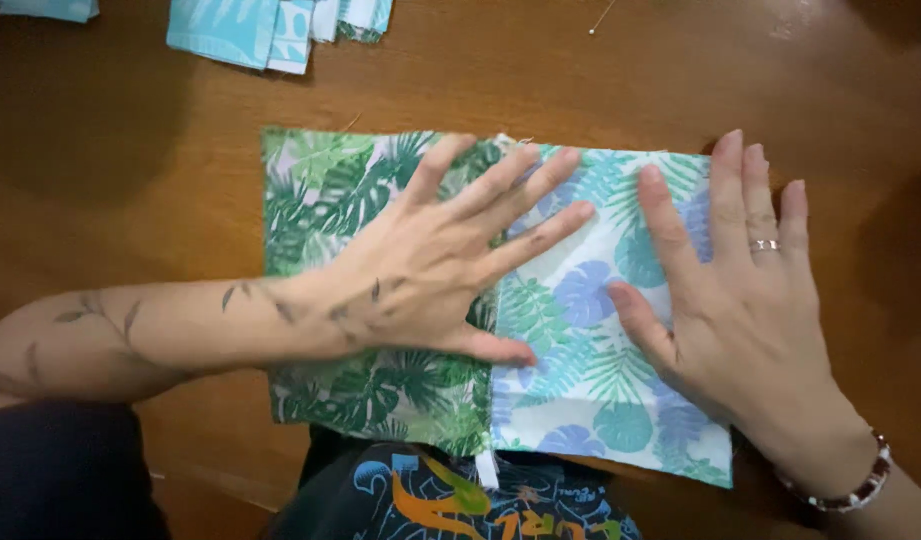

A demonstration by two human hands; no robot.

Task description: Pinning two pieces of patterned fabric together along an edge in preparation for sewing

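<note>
Hands, left (435,275) and right (725,285), press flat, fingers spread, on leaf-print fabric (580,400), gripping nothing.

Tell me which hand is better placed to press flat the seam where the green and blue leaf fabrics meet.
Left, probably. The left hand already lies flat across the seam, its fingers reaching onto the blue leaf fabric. The right hand rests only on the blue piece, apart from the seam.

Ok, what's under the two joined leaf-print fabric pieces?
The brown wooden table shows around the fabric pieces. Both hands, left and right, lie flat on top; anything beneath stays covered.
</note>
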